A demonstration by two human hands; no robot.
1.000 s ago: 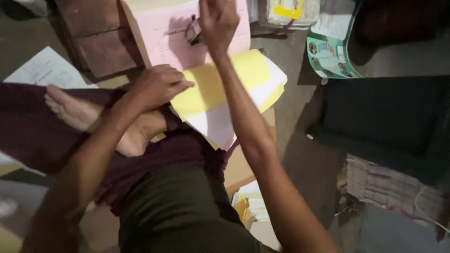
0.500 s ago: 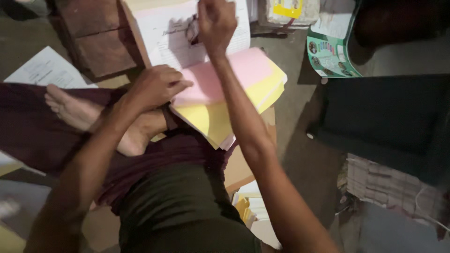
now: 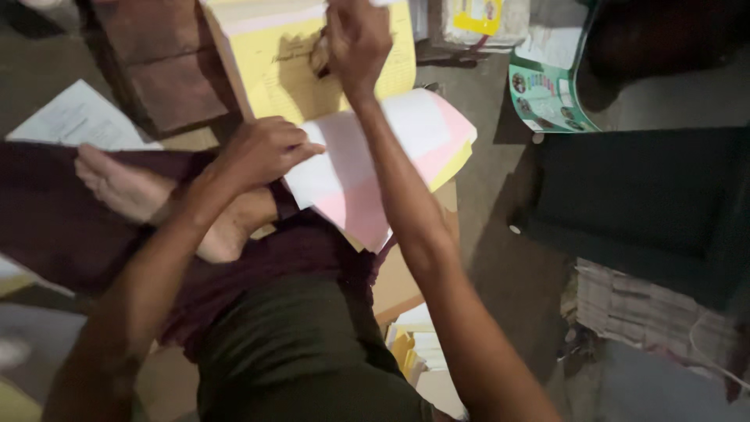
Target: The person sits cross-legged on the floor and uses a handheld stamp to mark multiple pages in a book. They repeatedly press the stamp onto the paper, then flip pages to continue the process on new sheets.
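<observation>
Up top, right hand (image 3: 355, 35) grips a yellow sheet (image 3: 301, 70); left hand (image 3: 266, 150) presses white-pink stack (image 3: 375, 168).

A loose stack of white, pink and yellow paper sheets (image 3: 391, 168) lies centre, with a flat yellow printed sheet (image 3: 289, 66) beyond it (farther off). A brown wooden block (image 3: 164, 70) sits far left; a dark rectangular box (image 3: 648, 203) lies right.

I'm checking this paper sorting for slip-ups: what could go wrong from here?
1. The right hand pinches a sheet at the yellow stack; two sheets may lift together or crease.
2. The white and pink pile overhangs the lap, pinned only by the left hand, so it could slide to the floor.
3. The reaching forearm crosses that pile and might shift it.
</observation>
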